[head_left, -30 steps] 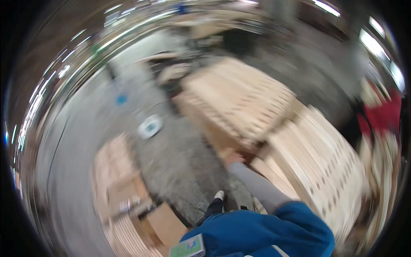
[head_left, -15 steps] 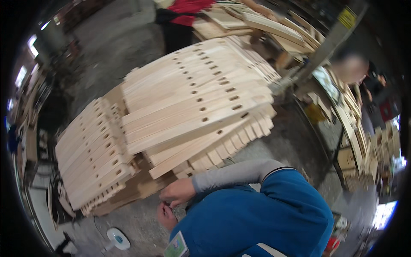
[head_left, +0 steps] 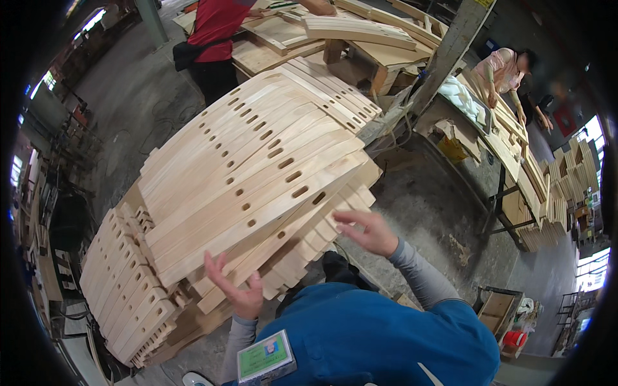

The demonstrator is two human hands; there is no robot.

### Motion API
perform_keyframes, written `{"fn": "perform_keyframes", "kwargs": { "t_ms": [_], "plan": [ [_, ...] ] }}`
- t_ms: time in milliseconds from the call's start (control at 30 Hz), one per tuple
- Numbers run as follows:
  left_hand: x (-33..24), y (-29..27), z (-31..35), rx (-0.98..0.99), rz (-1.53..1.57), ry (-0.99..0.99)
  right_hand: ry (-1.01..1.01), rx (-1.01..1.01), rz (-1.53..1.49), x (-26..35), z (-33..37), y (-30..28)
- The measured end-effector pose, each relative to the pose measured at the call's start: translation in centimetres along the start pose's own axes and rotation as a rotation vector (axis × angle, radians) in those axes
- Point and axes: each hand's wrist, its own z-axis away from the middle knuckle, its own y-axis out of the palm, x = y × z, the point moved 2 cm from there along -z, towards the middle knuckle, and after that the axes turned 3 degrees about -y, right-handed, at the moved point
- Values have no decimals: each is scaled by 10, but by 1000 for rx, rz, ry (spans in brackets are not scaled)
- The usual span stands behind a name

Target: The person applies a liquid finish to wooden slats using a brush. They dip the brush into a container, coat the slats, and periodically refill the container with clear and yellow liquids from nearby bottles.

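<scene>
A large stack of pale wooden boards point(head_left: 257, 167) lies before me, its top layer side by side and pierced by rows of slots and round holes. My left hand point(head_left: 235, 286) is raised at the stack's near left part, fingers spread, holding nothing. Over by the near right end of the boards, my right hand point(head_left: 368, 230) has its fingers apart and is likewise without anything in it. Whether either hand touches the wood, I cannot tell. Board ends in the lower layers point(head_left: 315, 225) stick out unevenly below the top ones.
A second stack of slotted boards point(head_left: 125, 289) sits to the left. Beyond, a person in red point(head_left: 215, 32) stands by a bench with timber. A metal post point(head_left: 444, 64) rises right of the stack; another person point(head_left: 505, 71) leans over a long workbench at far right.
My hands, close together near my body before, are now apart: the left over the near left boards, the right toward the boards' right end. My view has shifted.
</scene>
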Motion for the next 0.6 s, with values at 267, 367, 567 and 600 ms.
{"fn": "perform_keyframes", "kwargs": {
  "t_ms": [267,367,567,600],
  "plan": [
    [20,53,-9,-347,-358,-168,85,-536,-196,-127,-44,-72],
    [22,60,-20,-451,-555,-170,120,-514,-258,-137,-70,-65],
    [21,70,-22,-492,-772,-293,-73,-454,15,-153,-101,-56],
    [22,71,-22,-492,-793,-299,-97,-434,20,-152,-103,-55]
  ]
}}
